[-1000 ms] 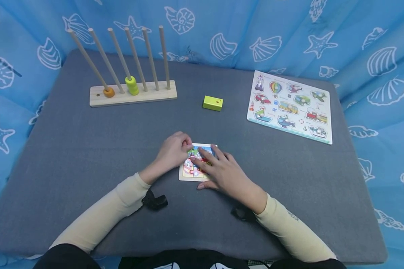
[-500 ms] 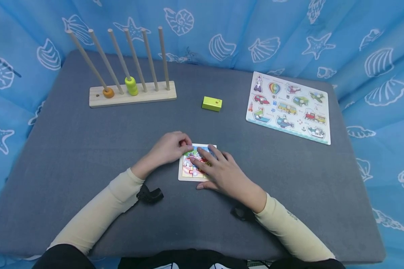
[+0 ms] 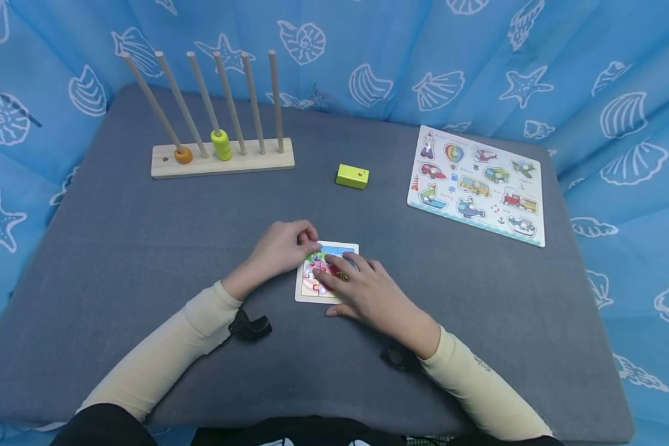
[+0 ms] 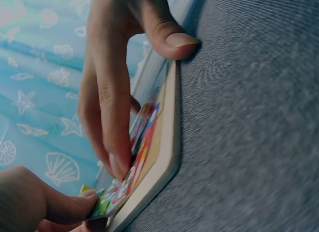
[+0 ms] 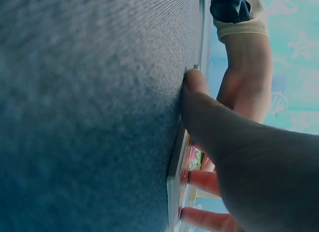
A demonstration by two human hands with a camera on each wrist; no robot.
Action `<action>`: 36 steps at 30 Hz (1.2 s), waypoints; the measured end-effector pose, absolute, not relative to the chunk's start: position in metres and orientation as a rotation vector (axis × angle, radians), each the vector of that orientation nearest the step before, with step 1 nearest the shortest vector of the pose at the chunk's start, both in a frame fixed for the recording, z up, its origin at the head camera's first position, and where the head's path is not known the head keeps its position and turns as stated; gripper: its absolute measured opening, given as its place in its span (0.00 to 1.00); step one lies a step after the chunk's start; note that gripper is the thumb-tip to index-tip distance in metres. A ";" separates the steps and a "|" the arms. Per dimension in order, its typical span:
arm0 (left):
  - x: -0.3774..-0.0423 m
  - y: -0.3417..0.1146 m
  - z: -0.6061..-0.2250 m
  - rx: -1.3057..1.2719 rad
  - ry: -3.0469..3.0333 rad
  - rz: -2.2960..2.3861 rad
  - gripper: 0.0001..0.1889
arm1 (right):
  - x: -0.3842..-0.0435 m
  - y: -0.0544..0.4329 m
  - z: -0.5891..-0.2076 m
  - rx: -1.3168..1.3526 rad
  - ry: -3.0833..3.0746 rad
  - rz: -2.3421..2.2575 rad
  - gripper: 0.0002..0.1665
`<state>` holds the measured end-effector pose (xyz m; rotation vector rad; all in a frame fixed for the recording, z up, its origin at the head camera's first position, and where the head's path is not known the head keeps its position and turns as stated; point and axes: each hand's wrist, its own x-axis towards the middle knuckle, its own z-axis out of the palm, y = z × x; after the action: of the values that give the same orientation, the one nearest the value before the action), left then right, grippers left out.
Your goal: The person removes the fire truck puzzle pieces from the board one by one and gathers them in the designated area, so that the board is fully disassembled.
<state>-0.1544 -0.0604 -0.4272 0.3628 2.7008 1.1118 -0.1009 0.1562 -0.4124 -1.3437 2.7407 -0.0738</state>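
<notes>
Left hand [image 3: 286, 246]: pinched a green puzzle piece [image 4: 103, 204].
Right hand [image 3: 376, 294]: fingers loosely spread, touched the puzzle [image 3: 318, 287] beside left hand.

In the head view, we are losing part of the right side of the puzzle [image 3: 316, 285] under the right grip [image 3: 378, 296], and the left grip [image 3: 282, 249] is hiding its upper-left corner. The left wrist view is cutting off the left grip. We are finding the picture board [image 3: 476, 186] carrying print too small to read.
</notes>
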 end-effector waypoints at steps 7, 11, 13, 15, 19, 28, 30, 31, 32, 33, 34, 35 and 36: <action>-0.151 -0.055 -0.431 0.308 2.733 1.169 0.04 | -0.099 0.156 -0.413 -1.338 2.743 -0.054 0.41; -0.150 -0.053 -0.431 0.304 2.731 1.172 0.03 | -0.099 0.156 -0.413 -1.339 2.746 -0.037 0.41; -0.149 -0.052 -0.431 0.316 2.736 1.153 0.03 | -0.099 0.156 -0.414 -1.339 2.745 -0.027 0.41; -0.149 -0.052 -0.430 0.335 2.737 1.127 0.03 | -0.099 0.156 -0.413 -1.338 2.744 -0.022 0.41; -0.152 -0.054 -0.429 0.394 2.707 1.128 0.04 | -0.099 0.156 -0.413 -1.335 2.748 -0.016 0.41; -0.155 -0.055 -0.431 0.373 2.675 1.173 0.03 | -0.098 0.155 -0.412 -1.344 2.766 -0.031 0.41; -0.154 -0.053 -0.433 0.373 2.695 1.205 0.02 | -0.099 0.155 -0.412 -1.349 2.769 -0.022 0.41; -0.153 -0.053 -0.433 0.370 2.705 1.227 0.01 | -0.099 0.155 -0.412 -1.350 2.769 -0.018 0.41; -0.153 -0.052 -0.434 0.370 2.717 1.248 0.01 | -0.100 0.155 -0.412 -1.352 2.769 -0.010 0.41; -0.152 -0.051 -0.435 0.373 2.730 1.264 0.01 | -0.100 0.155 -0.413 -1.354 2.769 -0.002 0.41; -0.152 -0.051 -0.436 0.375 2.740 1.280 0.02 | -0.100 0.155 -0.413 -1.359 2.769 0.001 0.41; -0.152 -0.051 -0.437 0.376 2.743 1.295 0.02 | -0.101 0.155 -0.413 -1.358 2.767 0.004 0.41; -0.151 -0.051 -0.438 0.377 2.744 1.307 0.02 | -0.101 0.154 -0.413 -1.360 2.766 0.007 0.41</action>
<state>-0.1515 -0.0511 -0.4381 0.3766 2.7443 1.3067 -0.1005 0.1544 -0.4128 -1.3596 2.7656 0.0072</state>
